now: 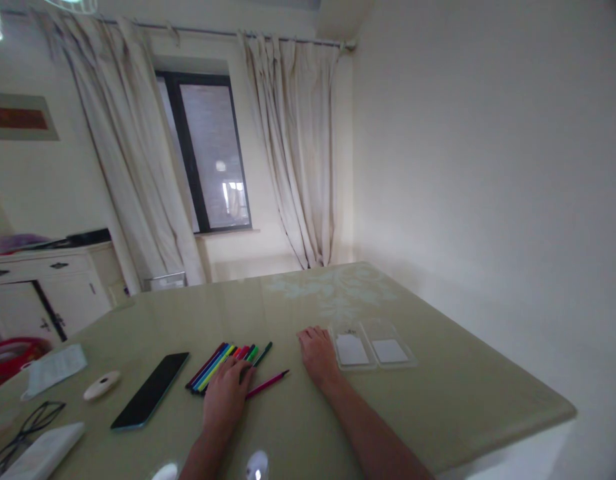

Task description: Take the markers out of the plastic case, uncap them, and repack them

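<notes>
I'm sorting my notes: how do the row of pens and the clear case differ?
The row of pens is many-coloured; the clear case is see-through. The left hand lies over the pens, while the case sits beside the right hand. Both rest on the table.

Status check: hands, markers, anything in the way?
Left hand over the marker row. Right hand palm-down on table, beside clear case. Markers side by side, partly hidden. Possible snag: magenta pen lying askew beside left hand.
</notes>
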`<move>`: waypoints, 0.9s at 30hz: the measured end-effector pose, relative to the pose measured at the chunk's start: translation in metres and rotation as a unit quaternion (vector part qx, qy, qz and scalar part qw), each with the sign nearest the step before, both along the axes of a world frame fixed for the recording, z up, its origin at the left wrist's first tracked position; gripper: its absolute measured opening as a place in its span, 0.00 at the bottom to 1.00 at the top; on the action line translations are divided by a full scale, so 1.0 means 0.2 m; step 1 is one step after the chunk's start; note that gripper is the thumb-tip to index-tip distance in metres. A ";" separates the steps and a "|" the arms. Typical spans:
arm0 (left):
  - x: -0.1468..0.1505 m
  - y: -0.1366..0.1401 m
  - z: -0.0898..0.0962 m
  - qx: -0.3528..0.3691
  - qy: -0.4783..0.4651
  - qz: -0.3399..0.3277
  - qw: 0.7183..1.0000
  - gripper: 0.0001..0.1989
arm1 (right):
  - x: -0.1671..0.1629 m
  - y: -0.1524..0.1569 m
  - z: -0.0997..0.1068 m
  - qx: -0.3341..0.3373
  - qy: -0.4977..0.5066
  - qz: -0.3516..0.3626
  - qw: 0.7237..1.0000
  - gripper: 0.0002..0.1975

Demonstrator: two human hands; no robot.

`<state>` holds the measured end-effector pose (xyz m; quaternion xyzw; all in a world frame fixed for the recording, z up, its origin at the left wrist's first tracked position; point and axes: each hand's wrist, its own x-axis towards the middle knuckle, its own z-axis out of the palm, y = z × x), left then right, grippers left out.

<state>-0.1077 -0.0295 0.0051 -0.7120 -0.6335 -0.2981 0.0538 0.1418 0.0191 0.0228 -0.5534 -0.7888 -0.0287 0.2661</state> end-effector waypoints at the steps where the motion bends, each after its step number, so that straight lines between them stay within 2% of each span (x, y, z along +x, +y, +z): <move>1: 0.00 0.00 0.00 -0.001 -0.001 -0.002 1.000 0.13 | 0.00 -0.01 0.00 0.007 0.024 0.006 1.000 0.14; 7: 0.01 0.00 0.02 0.012 -0.020 -0.020 1.000 0.12 | 0.02 -0.03 0.01 0.032 0.146 0.009 0.989 0.15; 11: 0.03 0.00 0.02 0.057 -0.051 -0.035 0.996 0.14 | 0.01 -0.04 0.01 0.025 0.143 0.033 0.989 0.14; 15: 0.06 0.01 0.03 0.120 -0.075 -0.071 0.987 0.19 | -0.01 -0.04 -0.01 0.010 0.111 0.117 0.987 0.17; 17: 0.06 0.01 0.03 0.140 -0.072 -0.086 0.984 0.20 | -0.01 -0.04 -0.01 -0.002 0.119 0.148 0.982 0.14; 23: 0.07 -0.01 0.06 0.166 -0.050 -0.102 0.979 0.20 | 0.00 -0.07 0.01 0.011 0.180 0.181 0.967 0.11; 27: 0.08 -0.02 0.07 0.158 -0.039 -0.111 0.980 0.20 | 0.00 -0.10 0.03 0.004 0.225 0.191 0.955 0.13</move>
